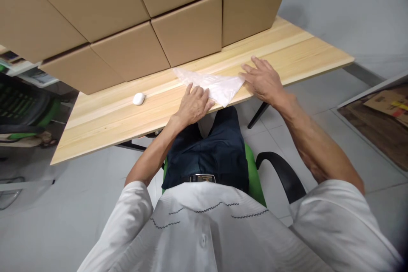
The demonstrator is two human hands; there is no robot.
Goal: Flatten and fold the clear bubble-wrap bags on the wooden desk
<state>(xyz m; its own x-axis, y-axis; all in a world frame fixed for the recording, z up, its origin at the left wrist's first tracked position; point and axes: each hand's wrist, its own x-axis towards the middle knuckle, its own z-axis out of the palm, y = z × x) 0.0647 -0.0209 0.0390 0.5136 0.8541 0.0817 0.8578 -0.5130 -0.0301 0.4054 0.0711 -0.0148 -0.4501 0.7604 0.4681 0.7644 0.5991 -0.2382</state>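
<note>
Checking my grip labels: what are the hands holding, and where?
Nothing lifted: left hand presses the plastic bag at its near edge, right hand pins its right corner.

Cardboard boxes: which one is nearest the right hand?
The lower box at the stack's right end, just behind the right hand flat on the table; the others sit further left or higher up.

A thin, translucent white plastic sheet (213,83) lies flat on the pale wooden bench (105,114), lightly crinkled and shaped into a long triangle. Its narrow tip points to the left along the boards. Its wide end reaches the bench's near edge, where one corner just overhangs.
</note>
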